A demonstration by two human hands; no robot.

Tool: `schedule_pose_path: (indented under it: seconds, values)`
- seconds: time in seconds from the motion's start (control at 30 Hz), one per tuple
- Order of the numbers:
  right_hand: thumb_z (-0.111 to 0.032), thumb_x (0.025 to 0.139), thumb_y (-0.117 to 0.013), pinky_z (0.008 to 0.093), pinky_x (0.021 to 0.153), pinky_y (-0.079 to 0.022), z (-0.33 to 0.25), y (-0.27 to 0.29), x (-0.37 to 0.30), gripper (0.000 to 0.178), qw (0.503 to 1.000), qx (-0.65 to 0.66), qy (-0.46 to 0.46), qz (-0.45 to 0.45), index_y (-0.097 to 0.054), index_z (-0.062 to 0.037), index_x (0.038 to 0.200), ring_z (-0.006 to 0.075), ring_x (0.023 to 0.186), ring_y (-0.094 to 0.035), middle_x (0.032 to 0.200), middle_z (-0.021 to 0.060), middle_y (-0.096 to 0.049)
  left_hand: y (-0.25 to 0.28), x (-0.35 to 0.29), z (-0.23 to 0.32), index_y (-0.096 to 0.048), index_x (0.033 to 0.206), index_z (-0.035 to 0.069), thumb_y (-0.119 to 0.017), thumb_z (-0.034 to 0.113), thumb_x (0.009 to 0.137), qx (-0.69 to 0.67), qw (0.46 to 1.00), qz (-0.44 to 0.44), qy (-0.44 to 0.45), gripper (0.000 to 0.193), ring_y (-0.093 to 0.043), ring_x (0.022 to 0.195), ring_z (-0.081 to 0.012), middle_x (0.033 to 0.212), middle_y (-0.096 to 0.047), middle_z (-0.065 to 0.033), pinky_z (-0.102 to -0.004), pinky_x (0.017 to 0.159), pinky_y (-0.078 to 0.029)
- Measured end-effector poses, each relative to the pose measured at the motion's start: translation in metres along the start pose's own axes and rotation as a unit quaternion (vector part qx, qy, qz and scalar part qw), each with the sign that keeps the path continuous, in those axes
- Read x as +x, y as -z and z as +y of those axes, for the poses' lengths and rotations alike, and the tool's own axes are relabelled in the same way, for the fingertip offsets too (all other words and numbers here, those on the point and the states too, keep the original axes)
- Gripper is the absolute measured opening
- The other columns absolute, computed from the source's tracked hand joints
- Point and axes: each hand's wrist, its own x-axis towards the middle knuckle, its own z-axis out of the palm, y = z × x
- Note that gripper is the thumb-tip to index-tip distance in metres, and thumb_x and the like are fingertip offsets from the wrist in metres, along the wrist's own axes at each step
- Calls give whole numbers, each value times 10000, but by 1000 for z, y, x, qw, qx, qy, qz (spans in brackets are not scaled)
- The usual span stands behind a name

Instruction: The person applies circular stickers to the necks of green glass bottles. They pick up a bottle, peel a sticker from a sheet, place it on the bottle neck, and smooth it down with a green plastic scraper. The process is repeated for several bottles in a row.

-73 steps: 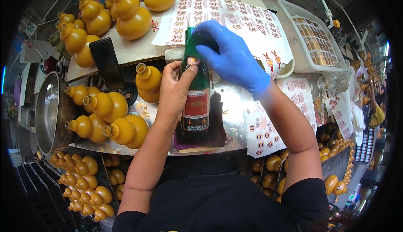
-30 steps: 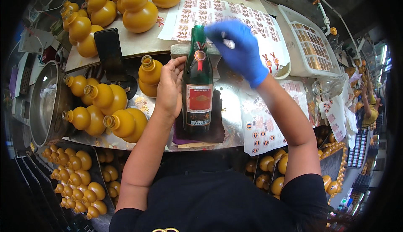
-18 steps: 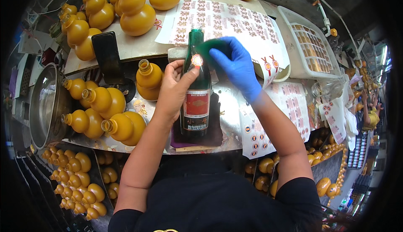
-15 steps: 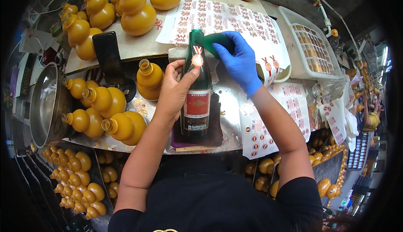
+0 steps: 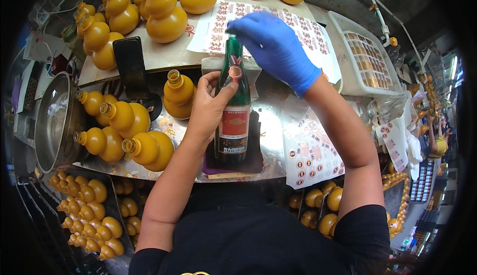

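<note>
A green glass bottle (image 5: 242, 90) lies on a dark cloth, its neck pointing away from me. It bears a red label (image 5: 234, 124) and, higher up, a round medal-shaped sticker with a ribbon (image 5: 235, 71). My bare left hand (image 5: 213, 102) is closed round the left side of the bottle, the thumb beside the medal sticker. My right hand (image 5: 283, 51), in a blue glove, hovers over the bottle's mouth with its fingers pressed together. They pinch a flat dark green piece, mostly hidden behind the glove; only a small edge shows by the fingertips.
Amber gourd-shaped bottles (image 5: 146, 150) stand and lie to the left and at the back. A phone on a stand (image 5: 128, 61) and a metal basin (image 5: 54, 121) are at left. Sticker sheets (image 5: 310, 160) lie at right, near a white plastic tray (image 5: 343, 21).
My gloved right hand has moved up and turned, carrying the flat green piece from beside the medal sticker to above the bottle's mouth. My left hand keeps its hold on the bottle.
</note>
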Motion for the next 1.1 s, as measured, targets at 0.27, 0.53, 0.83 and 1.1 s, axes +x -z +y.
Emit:
schedule_pose_path:
  seconds: [0.27, 0.53, 0.83, 1.1]
  values:
    - [-82, 824, -667, 318, 770, -503, -55, 4, -49, 234, 932, 292, -186, -108, -628, -75, 1055, 205, 831, -627, 893, 84, -649, 10, -1, 0, -450, 1235, 24, -311, 350, 982, -71, 997, -24, 20, 436, -508, 1151, -194, 1196, -550, -113, -340, 1030, -366]
    - [-67, 832, -680, 279, 785, -520, -2, -29, -39, 266, 930, 260, -246, 82, -609, -28, 1085, 175, 862, -645, 1001, 110, -658, 9, 6, -3, -420, 1197, 0, -583, 291, 943, -83, 995, -42, 32, 419, -559, 1029, -137, 1106, -566, -114, -271, 891, -474]
    - [-85, 836, -693, 274, 788, -509, -11, -29, -61, 258, 851, 371, -360, 95, -598, -17, 1066, 139, 877, -627, 969, 86, -651, 1, 6, -1, -393, 1210, -50, -708, 212, 864, 8, 1000, -10, 12, 537, -563, 1012, -133, 1123, -552, -133, -263, 895, -468]
    - [-82, 836, -684, 302, 789, -506, -16, -26, -59, 237, 884, 336, -307, 107, -602, -26, 1050, 186, 869, -634, 957, 111, -641, 4, 5, -1, -418, 1231, -45, -668, 219, 886, 32, 999, 10, 16, 501, -605, 961, -134, 1088, -600, -116, -282, 845, -501]
